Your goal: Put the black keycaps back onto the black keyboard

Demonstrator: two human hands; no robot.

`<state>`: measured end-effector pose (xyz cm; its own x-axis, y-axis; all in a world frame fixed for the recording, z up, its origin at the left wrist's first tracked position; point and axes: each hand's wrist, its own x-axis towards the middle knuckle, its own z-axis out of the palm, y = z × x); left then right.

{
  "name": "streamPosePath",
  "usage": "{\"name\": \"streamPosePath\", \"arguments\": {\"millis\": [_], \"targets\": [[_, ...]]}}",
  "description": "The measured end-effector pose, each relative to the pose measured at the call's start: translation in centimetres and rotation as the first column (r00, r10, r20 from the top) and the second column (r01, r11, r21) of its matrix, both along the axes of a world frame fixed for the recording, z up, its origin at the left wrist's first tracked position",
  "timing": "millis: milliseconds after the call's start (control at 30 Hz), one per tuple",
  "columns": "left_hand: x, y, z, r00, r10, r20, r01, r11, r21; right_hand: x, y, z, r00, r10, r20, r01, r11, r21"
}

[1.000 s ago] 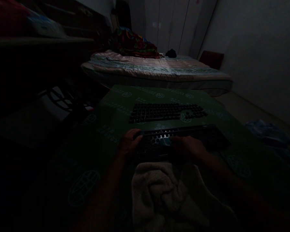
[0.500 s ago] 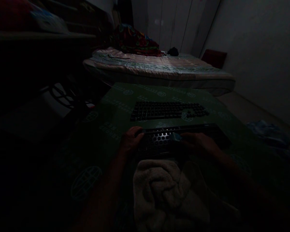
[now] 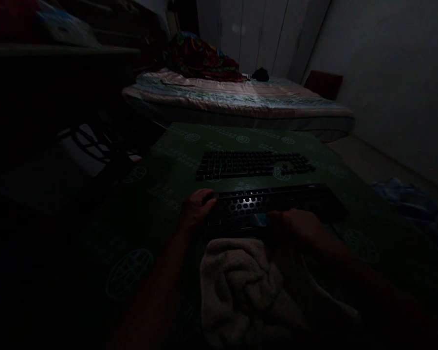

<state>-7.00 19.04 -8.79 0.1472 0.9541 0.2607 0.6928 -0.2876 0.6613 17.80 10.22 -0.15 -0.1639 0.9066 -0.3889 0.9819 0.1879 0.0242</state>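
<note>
A dark keyboard base (image 3: 302, 200) with its keycaps off lies across the green table (image 3: 160, 204). Light glints from the bare round key sockets on its left half. My left hand (image 3: 199, 209) is closed round the base's left end. In my right hand (image 3: 295, 223), a small pale-blue piece (image 3: 259, 219) is pinched and held low over the near edge of the sockets; it is too dark to tell its kind. Behind the base, loose black keycaps (image 3: 237, 165) are laid out in keyboard order. A crumpled light towel (image 3: 237, 287) lies in front of the base.
Beyond the table stands a bed (image 3: 211, 95) with a red patterned blanket (image 3: 204, 61) on it. To the left is a dark desk or shelf (image 3: 105, 50). A heap of bluish cloth (image 3: 405, 194) lies at the right. The room is very dim.
My right hand has moved the pale-blue piece a little toward me and left, down from the middle of the sockets. My left hand stays on the keyboard base.
</note>
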Motion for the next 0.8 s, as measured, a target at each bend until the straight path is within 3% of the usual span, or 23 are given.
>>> {"name": "streamPosePath", "arguments": {"millis": [133, 233, 367, 600, 800], "targets": [[0.1, 0.0, 0.1, 1.000, -0.024, 0.004, 0.023, 1.000, 0.014, 0.6, 1.0, 0.1, 0.995, -0.089, -0.040, 0.092, 0.992, 0.081], [0.1, -0.1, 0.1, 1.000, -0.009, 0.003, 0.009, 1.000, 0.012, -0.3, 1.9, -0.3, 0.996, -0.071, -0.053, 0.077, 0.990, 0.118], [0.1, -0.1, 0.1, 1.000, 0.013, 0.001, -0.013, 1.000, 0.001, -1.1, 2.1, -1.0, 1.000, -0.016, -0.027, 0.018, 0.995, 0.103], [-0.1, 0.1, 0.0, 1.000, -0.011, 0.002, 0.011, 1.000, 0.017, 0.8, 1.1, -1.0, 1.000, 0.022, 0.015, -0.022, 1.000, 0.010], [0.1, -0.1, 0.1, 1.000, -0.008, -0.014, 0.009, 1.000, 0.017, 1.4, 1.5, -0.2, 0.998, -0.062, -0.021, 0.062, 0.998, 0.016]]}}
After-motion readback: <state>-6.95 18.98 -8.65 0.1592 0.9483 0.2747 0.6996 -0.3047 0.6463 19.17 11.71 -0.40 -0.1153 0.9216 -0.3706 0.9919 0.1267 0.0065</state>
